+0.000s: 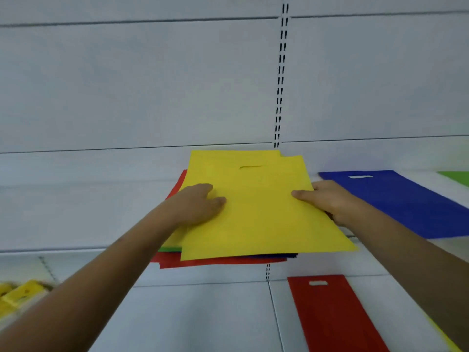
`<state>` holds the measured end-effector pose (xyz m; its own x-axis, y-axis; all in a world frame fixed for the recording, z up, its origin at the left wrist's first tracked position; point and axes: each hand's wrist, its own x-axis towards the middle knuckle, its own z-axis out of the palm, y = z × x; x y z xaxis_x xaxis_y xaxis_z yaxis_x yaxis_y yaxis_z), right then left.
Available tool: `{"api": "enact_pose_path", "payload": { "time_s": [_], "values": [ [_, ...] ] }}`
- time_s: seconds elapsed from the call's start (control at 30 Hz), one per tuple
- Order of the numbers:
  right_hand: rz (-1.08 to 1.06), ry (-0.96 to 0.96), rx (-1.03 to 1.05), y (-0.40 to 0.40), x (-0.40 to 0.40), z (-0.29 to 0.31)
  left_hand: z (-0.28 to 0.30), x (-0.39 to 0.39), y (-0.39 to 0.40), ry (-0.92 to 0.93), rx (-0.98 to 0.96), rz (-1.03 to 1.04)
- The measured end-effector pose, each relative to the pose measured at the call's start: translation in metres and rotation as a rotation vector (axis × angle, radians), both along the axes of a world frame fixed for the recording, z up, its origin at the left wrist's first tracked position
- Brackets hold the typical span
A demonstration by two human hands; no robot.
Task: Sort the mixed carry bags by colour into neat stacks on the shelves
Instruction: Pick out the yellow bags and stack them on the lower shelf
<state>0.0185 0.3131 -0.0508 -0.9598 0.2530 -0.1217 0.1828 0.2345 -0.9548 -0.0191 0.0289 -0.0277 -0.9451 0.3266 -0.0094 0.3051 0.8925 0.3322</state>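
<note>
Mixed pile (223, 261) sat centre frame on the white shelf (76, 212), front edge overhanging; red, green & dark blue edges showed under the top yellow bag (261, 212). Left hand (200, 204) lay on the yellow bag's left side, fingers (218, 200) loosely curled & pressing down; whether they pinched the edge, can't tell. Right hand (327, 199) gripped the bag's right edge, thumb on top, other fingers hidden under. Blue bag (396, 199) lay flat right of centre on the same shelf, just beside the right hand; green bag (456, 177) at far right edge. Red bag (332, 313) on lower shelf, lower right. Yellow bags (17, 295) blurred at lower left, prob the yellow stack.

Step in hand, my guess: peeling off the top yellow bag(s). A 2nd yellow corner poked out at the back, so prob more than one yellow. To do it well: lift w/ both hands, keep it flat, don't drag the overhanging pile off the shelf, hold lower bags down if they cling. Then lay it square on the yellow stack, handle slots aligned.
</note>
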Motion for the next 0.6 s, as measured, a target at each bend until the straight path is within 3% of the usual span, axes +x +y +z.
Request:
{"api": "enact_pose_path", "payload": {
  "time_s": [0.13, 0.37, 0.47, 0.6],
  "values": [
    [-0.064, -0.067, -0.104, -0.001, 0.006, 0.003, 0.000, -0.007, -0.005, -0.034, 0.142, -0.016],
    [-0.154, 0.120, 0.115, -0.004, -0.005, 0.009, 0.013, -0.032, -0.016, -0.080, 0.272, 0.113],
    [-0.146, 0.091, 0.110, -0.008, -0.008, 0.010, 0.023, -0.045, -0.012, -0.153, 0.502, 0.149],
    [-0.139, 0.029, 0.085, -0.011, -0.010, 0.010, 0.033, -0.054, -0.008, -0.403, 0.800, 0.245]
  ]
}}
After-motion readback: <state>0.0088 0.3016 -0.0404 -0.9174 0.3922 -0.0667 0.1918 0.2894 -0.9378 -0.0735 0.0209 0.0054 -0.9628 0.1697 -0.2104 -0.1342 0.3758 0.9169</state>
